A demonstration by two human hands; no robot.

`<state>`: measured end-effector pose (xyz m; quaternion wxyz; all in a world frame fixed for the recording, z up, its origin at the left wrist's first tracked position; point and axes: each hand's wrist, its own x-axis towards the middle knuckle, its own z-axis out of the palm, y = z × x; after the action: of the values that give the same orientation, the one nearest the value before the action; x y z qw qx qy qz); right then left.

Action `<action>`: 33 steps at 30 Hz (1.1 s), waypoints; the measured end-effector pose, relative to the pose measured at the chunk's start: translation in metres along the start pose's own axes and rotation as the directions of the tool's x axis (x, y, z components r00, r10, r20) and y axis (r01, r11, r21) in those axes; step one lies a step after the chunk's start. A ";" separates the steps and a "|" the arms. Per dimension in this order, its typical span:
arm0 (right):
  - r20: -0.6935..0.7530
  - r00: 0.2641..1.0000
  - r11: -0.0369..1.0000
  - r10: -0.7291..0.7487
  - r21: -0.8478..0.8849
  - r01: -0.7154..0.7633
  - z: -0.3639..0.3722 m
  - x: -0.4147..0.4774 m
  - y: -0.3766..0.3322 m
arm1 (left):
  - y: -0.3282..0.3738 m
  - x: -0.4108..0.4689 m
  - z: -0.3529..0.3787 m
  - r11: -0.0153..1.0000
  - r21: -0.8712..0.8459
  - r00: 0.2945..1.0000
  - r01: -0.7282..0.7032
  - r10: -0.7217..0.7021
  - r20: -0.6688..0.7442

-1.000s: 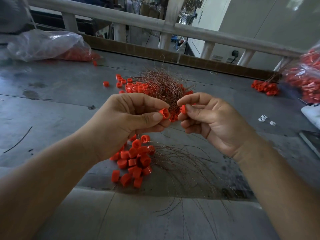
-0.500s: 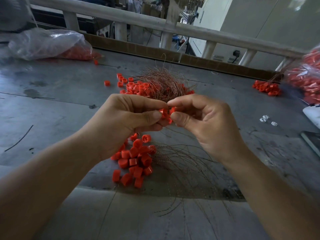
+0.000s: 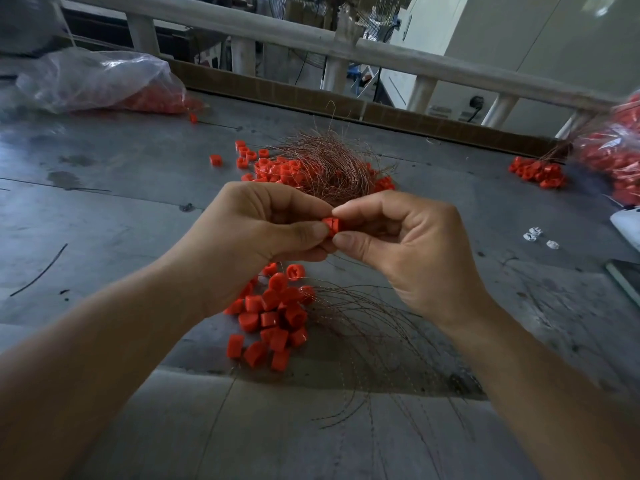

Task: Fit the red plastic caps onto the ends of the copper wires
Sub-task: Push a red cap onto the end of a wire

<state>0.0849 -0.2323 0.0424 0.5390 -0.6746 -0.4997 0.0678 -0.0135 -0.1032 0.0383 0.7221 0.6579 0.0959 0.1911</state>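
Note:
My left hand (image 3: 256, 233) and my right hand (image 3: 408, 251) meet above the grey table (image 3: 104, 209), fingertips touching. Between them sits a red plastic cap (image 3: 331, 226), pinched by thumb and forefinger of both hands. Any wire at the cap is hidden by the fingers. Below the hands lies a heap of red caps (image 3: 273, 317) with thin copper wires (image 3: 374, 327) fanning out to the right of it. Behind the hands a tangled bundle of copper wires (image 3: 329, 164) rests on more loose red caps (image 3: 273, 169).
A clear plastic bag of red caps (image 3: 104, 81) lies at the back left, another bag (image 3: 613, 157) at the right edge with a small cap pile (image 3: 536, 171) beside it. Small white parts (image 3: 536, 235) lie on the right. A pale railing (image 3: 311, 39) runs behind the table.
My hands have come together: a second ago each pinched its own red piece a little apart, and now both pinch one cap between touching fingertips.

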 end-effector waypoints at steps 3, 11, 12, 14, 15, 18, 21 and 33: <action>-0.005 1.000 1.000 -0.005 -0.014 0.005 -0.001 0.000 -0.001 | 0.000 0.000 0.001 1.000 0.025 1.000 -0.018 0.018 0.000; -0.042 0.998 0.998 -0.046 -0.052 0.044 0.000 -0.001 0.000 | -0.001 -0.001 0.002 0.998 0.062 0.999 -0.029 0.027 0.028; -0.047 0.996 0.994 -0.073 -0.082 0.069 -0.001 -0.002 0.000 | -0.001 -0.001 0.001 0.999 0.034 0.999 -0.012 0.010 0.038; -0.039 0.994 0.990 -0.101 -0.100 0.097 -0.002 -0.002 -0.001 | 0.000 -0.002 0.001 1.000 -0.004 0.998 0.008 -0.008 0.055; -0.028 0.995 0.992 -0.094 -0.083 0.091 -0.003 -0.001 -0.002 | 0.000 -0.002 0.001 1.000 -0.004 0.998 0.009 -0.008 0.057; 0.001 0.997 0.996 -0.072 -0.059 0.072 -0.004 -0.001 -0.002 | 0.002 -0.002 0.000 1.000 0.015 0.998 -0.012 0.011 0.057; 0.002 0.997 0.994 -0.078 -0.077 0.078 -0.004 0.000 -0.002 | 0.003 -0.002 0.000 0.999 0.032 0.999 -0.024 0.023 0.044; -0.031 0.995 0.986 -0.093 -0.140 0.087 -0.001 -0.004 0.002 | -0.003 -0.003 0.001 0.996 0.082 0.999 -0.027 0.024 0.036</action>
<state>0.0851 -0.2359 0.0392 0.5029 -0.6882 -0.5230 -0.0041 -0.0152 -0.1056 0.0353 0.6933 0.6917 0.0828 0.1846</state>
